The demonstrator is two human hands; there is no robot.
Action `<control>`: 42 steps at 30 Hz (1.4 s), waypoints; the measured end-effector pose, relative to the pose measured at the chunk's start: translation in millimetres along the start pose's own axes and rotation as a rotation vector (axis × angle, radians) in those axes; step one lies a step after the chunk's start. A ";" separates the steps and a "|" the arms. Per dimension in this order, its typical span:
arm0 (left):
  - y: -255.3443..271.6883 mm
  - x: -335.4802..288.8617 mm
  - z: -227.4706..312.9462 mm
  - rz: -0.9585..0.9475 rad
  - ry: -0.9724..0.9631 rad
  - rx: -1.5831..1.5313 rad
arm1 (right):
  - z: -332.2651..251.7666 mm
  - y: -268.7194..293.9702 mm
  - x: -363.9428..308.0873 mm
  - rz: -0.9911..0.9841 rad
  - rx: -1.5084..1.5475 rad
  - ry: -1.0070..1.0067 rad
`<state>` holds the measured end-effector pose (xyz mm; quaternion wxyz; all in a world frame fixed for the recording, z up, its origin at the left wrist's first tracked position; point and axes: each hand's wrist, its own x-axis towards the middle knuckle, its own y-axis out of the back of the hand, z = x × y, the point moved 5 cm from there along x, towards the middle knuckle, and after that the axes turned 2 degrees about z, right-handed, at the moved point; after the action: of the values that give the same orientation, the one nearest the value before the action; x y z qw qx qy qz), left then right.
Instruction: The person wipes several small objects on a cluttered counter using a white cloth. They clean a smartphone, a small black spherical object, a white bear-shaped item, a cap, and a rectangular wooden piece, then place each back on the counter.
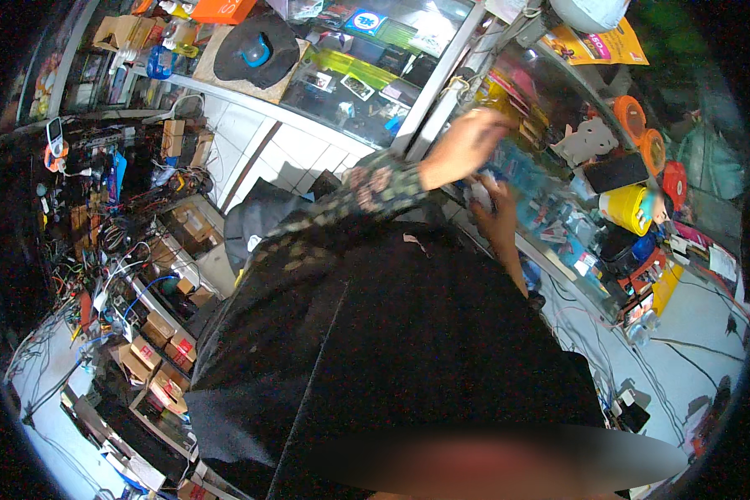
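My left hand [468,148], at the end of a dark patterned sleeve [383,185], hovers over the edge of a glass display counter [550,196]. Motion smears its fingers, so their grip does not show. Just below it, my right hand [496,204] is closed at the counter's near edge. Its fingers curl around a small pale thing [480,193] that is too blurred to name. Under the glass beside both hands lie several small bluish packets [521,179]. A dark rectangular object [615,172] and a grey-white animal-shaped piece [587,142] sit farther right.
A yellow tub [625,208] and orange tape rolls [629,117] stand on the counter's right side. Another glass case [350,75] at the back carries a black cap [257,52]. Tangled cables [100,242] and small cardboard boxes [154,329] crowd the left.
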<state>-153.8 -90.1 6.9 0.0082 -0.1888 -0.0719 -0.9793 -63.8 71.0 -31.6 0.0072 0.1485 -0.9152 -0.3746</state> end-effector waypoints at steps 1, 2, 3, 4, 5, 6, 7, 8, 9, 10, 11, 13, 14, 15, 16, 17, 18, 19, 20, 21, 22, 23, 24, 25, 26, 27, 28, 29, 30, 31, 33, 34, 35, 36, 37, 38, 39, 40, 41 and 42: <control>30.8 -17.1 2.7 0.040 0.164 -0.040 | -12.8 0.1 11.8 -0.026 0.131 0.034; 65.6 -31.7 5.0 0.138 0.238 -0.114 | -28.6 2.1 29.2 0.026 0.132 0.130; 101.1 -43.1 5.1 0.172 0.249 0.005 | -44.3 2.1 51.9 0.074 0.131 0.228; 135.8 -57.9 6.8 0.240 0.208 0.118 | -59.5 2.0 77.1 0.115 0.132 0.329; 165.1 -78.7 -1.2 0.269 0.358 0.118 | -70.7 3.2 107.4 0.122 0.100 0.387; 193.4 -101.6 -8.9 0.307 0.494 0.128 | -82.9 -2.3 142.3 0.113 0.052 0.461; 220.1 -121.4 -12.9 0.334 0.524 0.222 | -95.4 -9.2 181.8 0.200 -0.032 0.536; 242.4 -142.5 -19.7 0.353 0.617 0.323 | -105.8 -15.7 217.5 0.267 -0.147 0.614; 261.5 -161.4 -21.1 0.393 0.610 0.373 | -107.8 -20.3 252.0 0.237 -0.150 0.597; 277.0 -183.9 -25.2 0.419 0.722 0.447 | -109.7 -25.3 284.0 0.217 -0.160 0.611; 287.4 -201.1 -25.3 0.481 0.703 0.413 | -106.8 -36.9 312.5 0.223 -0.244 0.496; 298.8 -235.7 -27.3 0.567 0.750 0.281 | -95.6 -62.2 344.1 0.226 -0.429 0.267; 302.2 -249.7 -28.5 0.612 0.767 0.237 | -94.3 -74.8 343.9 0.279 -0.465 0.262; 304.0 -260.2 -30.1 0.638 0.765 0.198 | -93.8 -90.5 343.4 0.305 -0.517 0.176; 304.8 -269.3 -31.4 0.664 0.758 0.141 | -94.7 -105.5 341.1 0.307 -0.575 0.055; 305.5 -277.8 -33.7 0.670 0.814 0.187 | -103.7 -119.4 338.2 0.295 -0.539 0.059; 305.4 -285.0 -37.5 0.667 0.881 0.179 | -117.3 -133.8 332.9 0.252 -0.490 0.126; 305.4 -286.1 -39.7 0.650 0.852 0.167 | -127.7 -151.1 320.6 0.163 -0.462 0.121; 306.4 -287.7 -45.6 0.650 0.903 0.131 | -144.5 -165.8 303.3 0.130 -0.507 0.212; 309.3 -282.0 -47.9 0.611 0.836 0.176 | -158.9 -178.6 285.7 0.080 -0.534 0.249; 312.2 -277.3 -52.0 0.581 0.819 0.208 | -171.9 -189.7 265.3 0.008 -0.536 0.308; 315.3 -272.6 -55.5 0.553 0.805 0.240 | -181.6 -197.8 242.1 -0.066 -0.482 0.360; 320.3 -266.5 -59.9 0.522 0.795 0.283 | -188.0 -202.3 222.0 -0.108 -0.501 0.384; 326.9 -259.2 -65.1 0.491 0.785 0.326 | -195.4 -206.0 202.0 -0.121 -0.488 0.462; 333.7 -251.6 -70.4 0.466 0.769 0.363 | -196.8 -204.0 184.4 -0.148 -0.452 0.512; 340.5 -245.4 -75.4 0.473 0.748 0.344 | -193.8 -203.8 170.0 -0.186 -0.475 0.499; 347.2 -239.2 -80.1 0.483 0.722 0.319 | -188.2 -199.2 154.8 -0.219 -0.494 0.504; 354.9 -231.5 -85.5 0.493 0.693 0.294 | -181.8 -193.1 141.8 -0.255 -0.501 0.508; 363.1 -224.7 -90.1 0.502 0.666 0.270 | -175.6 -185.1 131.2 -0.272 -0.510 0.521; 377.0 -218.6 -96.1 0.481 0.691 0.266 | -169.4 -177.4 122.0 -0.298 -0.518 0.531; 416.7 -191.8 -103.6 0.512 0.583 0.392 | -158.6 -158.5 109.1 -0.297 -0.541 0.516; 439.3 -178.6 -106.8 0.519 0.550 0.466 | -151.9 -154.7 103.4 -0.335 -0.596 0.452; 462.3 -160.7 -101.9 0.534 0.360 0.675 | -153.0 -149.9 99.3 -0.291 -0.540 0.472; 486.1 -143.1 -110.5 0.569 0.369 0.643 | -152.0 -146.4 96.6 -0.276 -0.523 0.448; 508.8 -126.9 -118.0 0.599 0.390 0.712 | -151.9 -145.3 94.8 -0.269 -0.511 0.423; 528.4 -109.5 -121.4 0.604 0.308 0.809 | -152.8 -145.3 94.1 -0.250 -0.497 0.403; 545.8 -93.4 -129.2 0.581 0.258 0.788 | -153.8 -146.4 93.4 -0.240 -0.489 0.383; 562.8 -79.3 -140.0 0.578 0.287 0.842 | -155.8 -147.3 92.6 -0.222 -0.468 0.383; 575.5 -68.1 -150.3 0.576 0.293 0.928 | -156.0 -147.9 92.2 -0.205 -0.464 0.356; 586.1 -58.3 -161.8 0.575 0.317 1.015 | -156.9 -148.0 92.1 -0.179 -0.449 0.352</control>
<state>-133.9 -693.9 -82.6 0.3723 -0.0250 -0.4744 -0.7973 -92.8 -161.7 -29.6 0.1651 0.2861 -0.7773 -0.5355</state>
